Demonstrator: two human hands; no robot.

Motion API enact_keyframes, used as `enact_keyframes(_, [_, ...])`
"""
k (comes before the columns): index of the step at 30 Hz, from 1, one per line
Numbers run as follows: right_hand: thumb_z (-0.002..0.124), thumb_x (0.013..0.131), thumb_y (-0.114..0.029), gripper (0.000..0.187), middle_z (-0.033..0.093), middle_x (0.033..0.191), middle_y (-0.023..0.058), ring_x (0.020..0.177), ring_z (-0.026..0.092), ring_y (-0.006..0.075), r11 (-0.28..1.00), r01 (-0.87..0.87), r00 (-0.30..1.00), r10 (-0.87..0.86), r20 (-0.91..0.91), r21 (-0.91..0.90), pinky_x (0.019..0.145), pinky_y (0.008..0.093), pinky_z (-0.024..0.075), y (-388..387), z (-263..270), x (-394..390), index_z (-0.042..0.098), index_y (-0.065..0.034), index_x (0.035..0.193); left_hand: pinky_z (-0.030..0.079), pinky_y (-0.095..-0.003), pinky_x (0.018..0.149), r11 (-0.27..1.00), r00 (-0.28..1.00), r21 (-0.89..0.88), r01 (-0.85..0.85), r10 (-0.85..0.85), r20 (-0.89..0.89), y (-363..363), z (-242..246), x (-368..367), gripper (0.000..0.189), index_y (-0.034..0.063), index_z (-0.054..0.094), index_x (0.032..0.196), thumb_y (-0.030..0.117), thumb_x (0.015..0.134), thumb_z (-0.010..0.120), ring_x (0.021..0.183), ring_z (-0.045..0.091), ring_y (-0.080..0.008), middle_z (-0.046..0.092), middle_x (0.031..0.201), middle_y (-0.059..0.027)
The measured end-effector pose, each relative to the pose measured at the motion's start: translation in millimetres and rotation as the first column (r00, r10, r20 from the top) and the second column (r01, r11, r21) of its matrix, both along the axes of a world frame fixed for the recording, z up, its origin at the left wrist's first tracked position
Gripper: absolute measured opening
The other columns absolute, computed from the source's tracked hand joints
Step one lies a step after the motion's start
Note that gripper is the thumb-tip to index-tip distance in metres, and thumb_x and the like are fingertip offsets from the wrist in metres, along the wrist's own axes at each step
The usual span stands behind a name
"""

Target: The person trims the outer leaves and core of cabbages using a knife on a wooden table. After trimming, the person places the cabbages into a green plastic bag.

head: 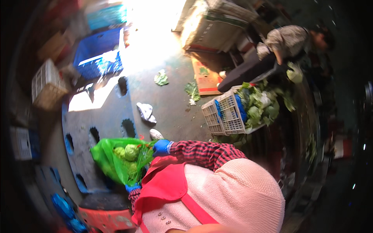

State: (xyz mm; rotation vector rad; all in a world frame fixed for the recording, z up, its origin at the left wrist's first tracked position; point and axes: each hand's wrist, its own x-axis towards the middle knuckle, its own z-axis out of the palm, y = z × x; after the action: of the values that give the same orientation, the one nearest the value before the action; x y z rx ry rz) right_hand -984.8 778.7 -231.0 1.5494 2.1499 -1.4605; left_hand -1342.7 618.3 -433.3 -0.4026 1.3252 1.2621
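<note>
A green mesh bag (106, 158) hangs before me over a blue-grey plastic pallet, its mouth towards my body. Several pale green cabbages (131, 152) show inside it. My right hand (162, 147), in a blue glove, grips the bag's rim on one side. On the other side my left hand (133, 188), also gloved in blue, holds the rim near my red apron (167, 186); its fingers are partly hidden.
The pallet (107, 122) has large holes. A red stool (106, 217) stands near my left hand. A white cloth (146, 112) and loose leaves (161, 78) lie on the floor. A plastic crate (225, 113) brims with cabbage leaves; a person (287, 40) sits beyond it. A blue crate (99, 61) stands far off.
</note>
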Motion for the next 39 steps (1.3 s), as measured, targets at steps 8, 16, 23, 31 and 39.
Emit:
enact_keyframes(8, [0.066,0.071,-0.035,0.029,0.067,0.081,0.0155,0.076,0.065,0.0349,0.982,0.189,0.970,-0.185,-0.156,0.010,0.070,0.0451,0.0502,-7.2,15.4,15.2,0.071,-0.0101,0.084,0.041,-0.0429,0.098,0.984,0.978,-0.038,0.174,-0.177,-0.110,48.9,34.1,12.4,0.044,0.0097,0.054,0.122,0.037,0.089,0.046,0.110,0.053,-0.0280,0.057,0.120,-0.0130])
enact_keyframes(16, [0.066,0.070,-0.037,0.034,0.069,0.085,0.0144,0.081,0.066,0.0329,0.982,0.163,0.987,-0.163,0.016,-0.095,0.073,0.0452,0.0508,-17.5,-43.3,65.3,0.072,-0.0105,0.090,0.041,-0.0427,0.098,0.953,0.945,-0.079,0.293,-0.301,-0.129,97.2,40.6,50.4,0.048,0.0104,0.051,0.124,0.040,0.087,0.047,0.111,0.052,-0.0284,0.056,0.122,-0.0136])
enact_keyframes(23, [0.064,0.072,-0.037,0.038,0.069,0.094,0.0145,0.087,0.065,0.0332,0.982,0.133,0.988,-0.120,0.098,-0.138,0.077,0.0440,0.0514,-34.8,-63.7,80.9,0.071,-0.0112,0.099,0.040,-0.0426,0.099,0.927,0.920,-0.056,0.372,-0.376,-0.114,126.7,35.3,71.4,0.052,0.0111,0.049,0.127,0.042,0.085,0.047,0.112,0.051,-0.0287,0.054,0.123,-0.0141])
enact_keyframes(31, [0.065,0.074,-0.039,0.039,0.068,0.104,0.0128,0.097,0.064,0.0314,0.974,0.085,0.979,-0.043,0.198,-0.209,0.083,0.0435,0.0504,-58.4,-44.5,66.7,0.071,-0.0139,0.104,0.040,-0.0424,0.099,0.938,0.937,0.025,0.344,-0.342,-0.070,127.1,29.4,65.9,0.057,0.0118,0.046,0.129,0.045,0.083,0.048,0.113,0.051,-0.0290,0.053,0.124,-0.0146])
enact_keyframes(39, [0.065,0.075,-0.046,0.046,0.067,0.106,0.0149,0.101,0.063,0.0331,0.985,0.013,0.966,0.032,0.255,-0.173,0.087,0.0426,0.0497,-60.9,-36.8,53.2,0.069,-0.0142,0.108,0.039,-0.0423,0.100,0.968,0.973,0.098,0.232,-0.229,-0.037,107.8,29.4,49.1,0.062,0.0125,0.044,0.132,0.048,0.081,0.049,0.114,0.050,-0.0293,0.052,0.125,-0.0152])
